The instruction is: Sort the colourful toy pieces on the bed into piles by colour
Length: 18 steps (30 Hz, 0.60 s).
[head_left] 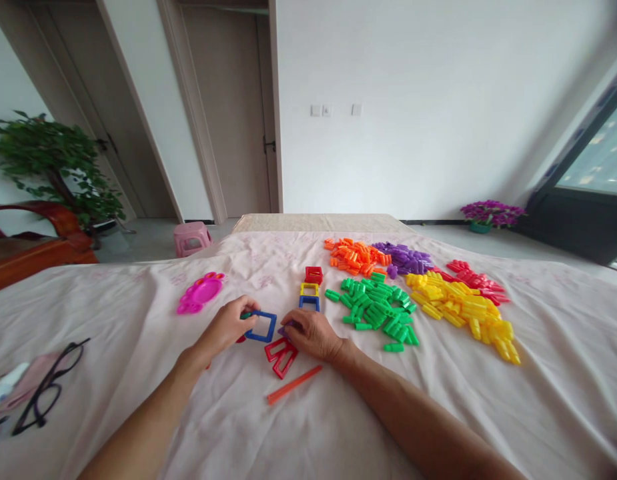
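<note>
My left hand is closed on a blue square frame tile, pinching its left side. Something green and something red show by those fingers, mostly covered by the hand. Close by on the right, my right hand has its fingers bent around a small purple tile, largely hidden under them. Red open-framed tiles lie fanned out just below the right fingertips. Beyond the hands, a column of tiles runs away from me: a blue one, a yellow one and a red stack.
Green, yellow, orange, purple and red plastic pieces lie heaped at right. An orange stick lies nearest me. A magenta toy tray and black glasses are at left on the cloth.
</note>
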Available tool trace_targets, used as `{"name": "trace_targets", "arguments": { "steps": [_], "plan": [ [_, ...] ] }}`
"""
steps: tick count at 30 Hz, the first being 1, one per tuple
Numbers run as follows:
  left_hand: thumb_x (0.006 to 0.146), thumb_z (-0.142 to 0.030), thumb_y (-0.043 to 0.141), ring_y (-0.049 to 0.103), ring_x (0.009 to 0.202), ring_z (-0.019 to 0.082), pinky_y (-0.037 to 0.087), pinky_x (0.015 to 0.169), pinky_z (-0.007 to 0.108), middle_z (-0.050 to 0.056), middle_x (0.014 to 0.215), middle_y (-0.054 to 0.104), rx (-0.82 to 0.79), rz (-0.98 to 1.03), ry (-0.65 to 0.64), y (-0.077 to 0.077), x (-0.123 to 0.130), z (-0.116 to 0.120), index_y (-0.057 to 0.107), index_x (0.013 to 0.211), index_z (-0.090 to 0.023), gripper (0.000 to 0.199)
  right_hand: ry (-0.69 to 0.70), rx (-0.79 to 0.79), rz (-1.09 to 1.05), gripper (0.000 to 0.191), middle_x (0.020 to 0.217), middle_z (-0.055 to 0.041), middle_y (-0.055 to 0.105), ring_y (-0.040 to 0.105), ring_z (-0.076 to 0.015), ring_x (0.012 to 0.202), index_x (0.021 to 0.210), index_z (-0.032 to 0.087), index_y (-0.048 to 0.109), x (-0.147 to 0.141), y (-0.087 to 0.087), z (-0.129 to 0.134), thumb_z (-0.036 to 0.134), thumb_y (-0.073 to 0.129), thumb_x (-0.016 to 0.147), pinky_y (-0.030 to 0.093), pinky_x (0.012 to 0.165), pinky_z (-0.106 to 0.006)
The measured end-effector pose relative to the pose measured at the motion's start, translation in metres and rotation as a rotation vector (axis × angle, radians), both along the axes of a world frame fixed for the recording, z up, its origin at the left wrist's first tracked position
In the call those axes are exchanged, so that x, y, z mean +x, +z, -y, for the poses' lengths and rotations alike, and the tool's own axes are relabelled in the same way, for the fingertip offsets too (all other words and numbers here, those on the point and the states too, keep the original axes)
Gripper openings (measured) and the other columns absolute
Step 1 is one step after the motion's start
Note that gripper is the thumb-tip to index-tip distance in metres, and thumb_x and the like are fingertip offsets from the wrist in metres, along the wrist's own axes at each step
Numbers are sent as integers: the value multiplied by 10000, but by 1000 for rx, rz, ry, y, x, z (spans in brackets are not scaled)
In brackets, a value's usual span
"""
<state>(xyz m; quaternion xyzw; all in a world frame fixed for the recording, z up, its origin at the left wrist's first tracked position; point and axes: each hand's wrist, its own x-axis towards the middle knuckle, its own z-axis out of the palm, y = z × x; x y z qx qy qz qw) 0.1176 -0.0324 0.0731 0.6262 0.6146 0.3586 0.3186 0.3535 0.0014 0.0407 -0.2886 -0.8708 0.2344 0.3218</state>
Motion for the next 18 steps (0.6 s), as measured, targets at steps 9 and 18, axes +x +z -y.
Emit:
{"name": "trace_targets", "arguments": {
  "steps": [9,18],
  "plan": [
    [646,-456,796,676,736,187,529,665,292,60,836,724,-61,396,75,-4,14,1,658,914,-143,435,-100,-168,-165,295,927,-34,709,627,-161,796,1126,209,679,-6,7,5,413,548,959,468,696,-253],
    [599,-530,833,694,786,222,557,707,331,93,868,742,-106,464,18,-16,21,0,711,916,-129,525,-198,-471,-525,268,647,27,597,542,-118,563,1006,167,672,-20,-2,-6,331,614,803,427,516,-219]
  ]
}}
